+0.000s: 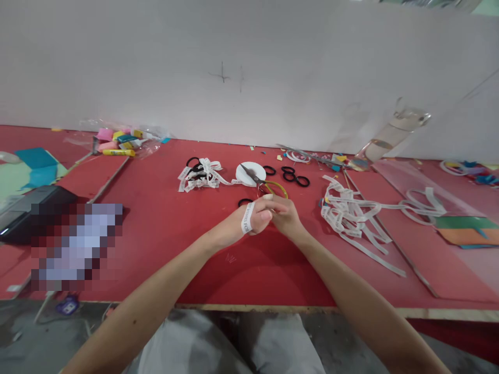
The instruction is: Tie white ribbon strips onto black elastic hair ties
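Both arms reach in from the bottom corners & meet mid-desk: L hand (260,216) is side-on w/ thumb near the top & fingers curled in; R hand (285,214) is bent inward against it, fingers tucked btwn the two. Finger gap is narrow at most; can't tell if either grips anything, as the contact area is hidden. A printed white strip (247,218) wraps L hand near the wrist, flat, its lettering partly legible. Yellow-handled scissors (254,176) are just beyond the hands, blades over a white disc (245,175), lower handle part hidden; can't tell if held. L of the disc, a ribbon bunch (206,174) covers part of some black scissors (194,162); a looser ribbon pile (346,210) is on the R side of the red desk (156,208), w/ a clear bottle (390,136) tilted behind it.
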Tool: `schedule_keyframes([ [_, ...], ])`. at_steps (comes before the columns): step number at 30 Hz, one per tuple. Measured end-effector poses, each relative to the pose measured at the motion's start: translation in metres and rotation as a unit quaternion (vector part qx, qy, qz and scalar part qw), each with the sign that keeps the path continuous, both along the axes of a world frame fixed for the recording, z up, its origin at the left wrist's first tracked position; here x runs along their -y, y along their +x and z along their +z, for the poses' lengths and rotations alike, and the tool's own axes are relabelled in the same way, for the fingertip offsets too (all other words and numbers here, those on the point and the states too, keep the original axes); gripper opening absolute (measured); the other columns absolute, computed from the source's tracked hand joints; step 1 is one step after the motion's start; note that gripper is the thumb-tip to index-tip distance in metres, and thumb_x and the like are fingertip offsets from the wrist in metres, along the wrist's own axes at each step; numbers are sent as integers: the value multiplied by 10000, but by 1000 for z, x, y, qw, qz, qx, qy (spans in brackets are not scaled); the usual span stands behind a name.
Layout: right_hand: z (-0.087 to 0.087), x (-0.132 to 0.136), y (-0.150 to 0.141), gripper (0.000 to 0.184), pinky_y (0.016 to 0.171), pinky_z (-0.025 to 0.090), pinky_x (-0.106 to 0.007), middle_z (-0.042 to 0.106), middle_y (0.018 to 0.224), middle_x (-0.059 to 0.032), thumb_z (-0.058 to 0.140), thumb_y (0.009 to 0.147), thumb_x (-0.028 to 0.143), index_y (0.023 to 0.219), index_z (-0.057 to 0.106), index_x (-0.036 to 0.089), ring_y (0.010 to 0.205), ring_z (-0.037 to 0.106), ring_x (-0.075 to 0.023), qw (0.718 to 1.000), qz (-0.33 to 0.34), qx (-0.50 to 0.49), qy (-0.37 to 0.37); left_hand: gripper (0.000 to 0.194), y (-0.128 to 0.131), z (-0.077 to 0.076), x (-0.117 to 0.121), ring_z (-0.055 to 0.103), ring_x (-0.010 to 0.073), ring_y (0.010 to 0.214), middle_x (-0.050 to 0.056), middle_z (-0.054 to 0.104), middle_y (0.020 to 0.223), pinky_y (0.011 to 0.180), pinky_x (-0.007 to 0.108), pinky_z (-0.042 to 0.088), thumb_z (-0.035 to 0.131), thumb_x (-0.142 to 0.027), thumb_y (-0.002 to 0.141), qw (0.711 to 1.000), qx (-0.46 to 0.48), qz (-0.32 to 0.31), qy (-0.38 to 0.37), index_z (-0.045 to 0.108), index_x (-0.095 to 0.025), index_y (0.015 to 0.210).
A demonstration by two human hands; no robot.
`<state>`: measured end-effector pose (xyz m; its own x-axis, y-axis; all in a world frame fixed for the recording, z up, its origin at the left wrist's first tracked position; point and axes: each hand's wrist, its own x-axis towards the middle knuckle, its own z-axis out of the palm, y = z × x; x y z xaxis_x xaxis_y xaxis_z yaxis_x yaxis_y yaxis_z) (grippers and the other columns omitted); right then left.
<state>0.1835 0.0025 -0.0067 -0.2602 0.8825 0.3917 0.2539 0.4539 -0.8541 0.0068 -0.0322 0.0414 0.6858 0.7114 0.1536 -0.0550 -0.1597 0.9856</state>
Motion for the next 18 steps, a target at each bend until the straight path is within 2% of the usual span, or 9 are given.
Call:
schedule_keyframes([
  [2, -3, -3, 0, 73, 612, 517, -257, 714, 750, -25, 639, 797, 219, 796, 704, 189, 676, 650, -152, 1000, -1, 2, -15, 701, 1, 0, 0, 380, 119, 617, -52, 381, 617, 631, 245, 348, 477, -692, 851, 993, -86, 28, 71, 572, -167, 1305],
  [5, -6, -5, 2, 112, 694, 544, -290, 733, 835, -40, 646, 829, 275, 872, 710, 194, 770, 684, -174, 999, -6, -8, -32, 748, 3, -1, 2, 450, 129, 635, -36, 472, 654, 656, 250, 378, 510, -733, 803, 952, -226, 34, 205, 557, -210, 1336],
  [8, -7, -6, 2, 149, 733, 549, -306, 728, 865, -42, 663, 851, 341, 894, 722, 211, 805, 686, -178, 998, -46, -31, -22, 721, 6, -4, 4, 480, 126, 613, -25, 532, 679, 624, 239, 369, 485, -752, 802, 921, -270, 12, 281, 579, -254, 1316],
  [12, -6, -6, 2, 158, 815, 553, -334, 716, 901, -44, 699, 834, 382, 862, 727, 229, 882, 680, -185, 993, -49, -108, 16, 687, 6, -5, 7, 464, 110, 554, -45, 517, 605, 598, 223, 342, 532, -730, 792, 931, -239, -5, 276, 616, -256, 1282],
  [15, -2, -6, 1, 126, 837, 552, -337, 716, 887, -35, 698, 846, 363, 856, 725, 240, 897, 682, -179, 979, -60, -187, 48, 653, 5, -5, 7, 440, 98, 522, -59, 484, 551, 587, 216, 335, 590, -712, 766, 944, -220, -16, 244, 660, -251, 1224],
  [18, 2, -6, 3, 79, 817, 552, -327, 719, 877, -28, 708, 845, 325, 852, 728, 249, 878, 682, -170, 967, -80, -224, 95, 634, 4, -5, 7, 433, 93, 513, -67, 453, 523, 567, 210, 328, 632, -697, 743, 953, -219, -48, 205, 685, -239, 1178],
])
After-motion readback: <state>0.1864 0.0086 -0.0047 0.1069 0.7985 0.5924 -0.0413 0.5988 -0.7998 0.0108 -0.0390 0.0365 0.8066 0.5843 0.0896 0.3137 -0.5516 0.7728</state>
